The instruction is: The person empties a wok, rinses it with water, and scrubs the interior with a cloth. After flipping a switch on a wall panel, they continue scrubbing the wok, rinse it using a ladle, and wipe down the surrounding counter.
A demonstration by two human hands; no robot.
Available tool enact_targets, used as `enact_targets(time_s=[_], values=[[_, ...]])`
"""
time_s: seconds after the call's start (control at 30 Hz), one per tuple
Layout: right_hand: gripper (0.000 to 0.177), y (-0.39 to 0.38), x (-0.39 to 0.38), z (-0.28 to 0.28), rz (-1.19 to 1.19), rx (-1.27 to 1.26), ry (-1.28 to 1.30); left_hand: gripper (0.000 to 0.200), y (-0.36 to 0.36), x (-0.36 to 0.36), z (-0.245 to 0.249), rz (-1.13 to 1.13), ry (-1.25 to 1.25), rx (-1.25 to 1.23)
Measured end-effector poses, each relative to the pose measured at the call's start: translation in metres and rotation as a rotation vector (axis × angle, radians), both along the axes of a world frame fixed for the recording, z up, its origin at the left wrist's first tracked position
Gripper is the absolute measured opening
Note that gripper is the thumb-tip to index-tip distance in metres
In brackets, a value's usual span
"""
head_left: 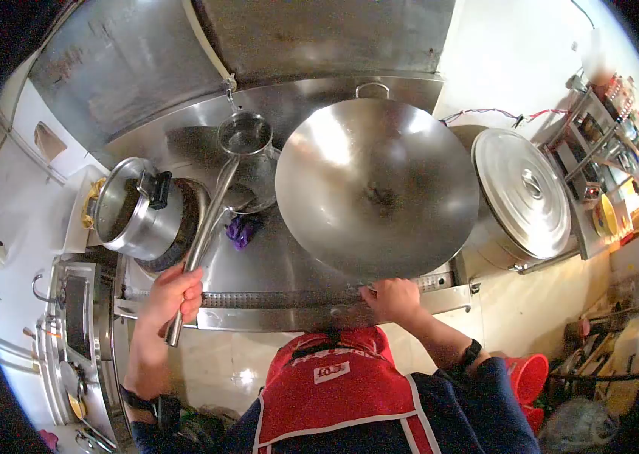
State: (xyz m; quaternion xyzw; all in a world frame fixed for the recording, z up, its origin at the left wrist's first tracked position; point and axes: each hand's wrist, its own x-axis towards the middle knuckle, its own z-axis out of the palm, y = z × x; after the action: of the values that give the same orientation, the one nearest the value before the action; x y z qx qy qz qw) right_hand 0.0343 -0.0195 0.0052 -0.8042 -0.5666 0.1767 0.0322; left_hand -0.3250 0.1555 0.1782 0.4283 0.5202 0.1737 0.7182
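Note:
My left hand (177, 297) is closed round the lower part of a long metal handle. That handle belongs to a ladle (245, 134), whose round bowl is up by the faucet (229, 85). My right hand (393, 300) is closed at the near rim of a large wok (380, 189), at the front edge of the steel stove; the part it grips is mostly hidden under the fingers. The wok is tilted, with a dark patch at its middle. Below the ladle's bowl are a metal basin (259, 181) and a purple cloth or scrubber (241, 231).
A steel pot (138, 212) with a black-handled lid leans at the left. A large lidded pot (524, 193) stands right of the wok. Shelves with small items (599, 144) are at the far right, and a red bucket (527, 376) is on the floor below.

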Motion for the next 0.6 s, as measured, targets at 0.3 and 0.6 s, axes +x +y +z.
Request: enact_targets(time_s=[0.3,0.6], values=[[0.049,-0.001,0.008,0.001,0.079,0.054,0.039,0.02,-0.001,0.062,0.012,-0.113,0.082,0.073],[0.045,-0.003,0.014,0.0,0.129,0.144,0.043,0.022,0.005,0.117,0.015,-0.214,0.146,0.163]])
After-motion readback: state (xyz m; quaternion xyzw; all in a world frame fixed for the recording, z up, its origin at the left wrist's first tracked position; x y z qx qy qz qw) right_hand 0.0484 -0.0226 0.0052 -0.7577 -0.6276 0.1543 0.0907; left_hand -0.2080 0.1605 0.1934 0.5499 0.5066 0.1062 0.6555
